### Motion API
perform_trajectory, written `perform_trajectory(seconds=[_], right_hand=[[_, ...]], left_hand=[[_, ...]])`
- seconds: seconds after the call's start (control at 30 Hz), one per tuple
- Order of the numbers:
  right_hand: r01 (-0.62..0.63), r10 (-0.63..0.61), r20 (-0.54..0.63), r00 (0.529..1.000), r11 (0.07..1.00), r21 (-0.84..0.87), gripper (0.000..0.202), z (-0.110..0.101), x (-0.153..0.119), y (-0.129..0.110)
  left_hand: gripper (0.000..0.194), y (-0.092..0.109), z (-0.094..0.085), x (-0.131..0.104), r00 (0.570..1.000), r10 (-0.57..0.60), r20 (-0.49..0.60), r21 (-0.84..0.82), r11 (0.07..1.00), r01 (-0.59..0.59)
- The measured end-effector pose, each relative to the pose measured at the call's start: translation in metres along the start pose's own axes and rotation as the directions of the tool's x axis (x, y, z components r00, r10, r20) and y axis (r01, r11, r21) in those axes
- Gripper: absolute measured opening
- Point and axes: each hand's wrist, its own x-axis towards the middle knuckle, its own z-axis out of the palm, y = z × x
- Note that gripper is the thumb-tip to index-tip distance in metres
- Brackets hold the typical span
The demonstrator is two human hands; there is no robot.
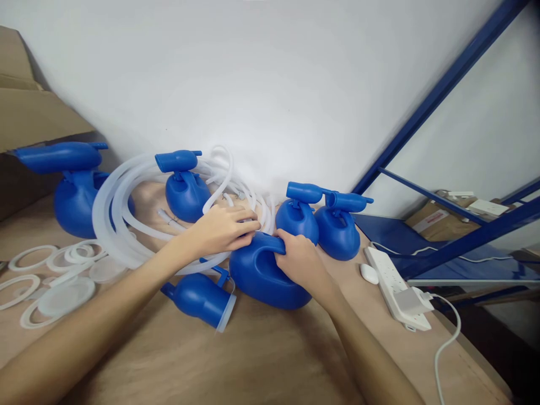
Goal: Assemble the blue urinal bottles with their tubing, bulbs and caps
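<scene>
A blue plastic urinal bottle (270, 281) lies on its side on the wooden table in front of me. My right hand (299, 256) is wrapped round its moulded handle, thumb on top. At the bottle's neck end, my left hand (230, 228) has its fingers bent and close together; what they pinch there is hidden. Just left of the bottle rests a loose blue funnel-shaped urinal head (202, 298) with a translucent rim ring. Behind my left hand, a coil of clear white tubing (113, 208) spreads over the table.
More blue urinal bottles with heads stand at the far left (76, 205), behind the coil (188, 197) and at the right (337, 233). Translucent rings and lids (67, 295) lie left. A power strip (392, 287), white case (369, 274) and blue rack (439, 107) are right; a carton (37, 112) is left.
</scene>
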Motion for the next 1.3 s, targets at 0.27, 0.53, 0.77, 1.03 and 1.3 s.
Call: perform_trajectory(seconds=[0.27,0.53,0.77,1.03,1.3], right_hand=[[-0.018,0.018,-0.005,1.0,1.0,0.0,0.036,-0.0006,-0.0016,-0.0024],[0.01,-0.011,-0.018,1.0,0.999,-0.05,0.035,-0.0006,-0.0024,-0.0015],[0.013,-0.015,-0.035,0.999,0.998,-0.059,0.032,0.0014,-0.0024,-0.0004],[0.015,-0.015,-0.036,0.999,1.0,-0.013,0.025,0.0012,-0.0039,-0.0015],[0.023,-0.024,-0.037,0.999,0.999,-0.036,0.025,0.0008,-0.004,-0.0017]], left_hand=[[0.019,-0.0034,-0.0041,0.001,1.0,-0.023,0.0,-0.255,0.967,0.022],[0.016,-0.0029,-0.0042,0.0019,1.0,-0.013,0.014,-0.248,0.969,0.016],[0.008,-0.0006,-0.0056,0.0042,0.991,-0.088,0.105,-0.25,0.962,0.112],[0.014,0.0013,-0.0072,0.0019,0.984,-0.134,0.119,-0.26,0.952,0.161],[0.009,0.0039,-0.0029,-0.0026,0.975,-0.204,0.082,-0.29,0.932,0.22]])
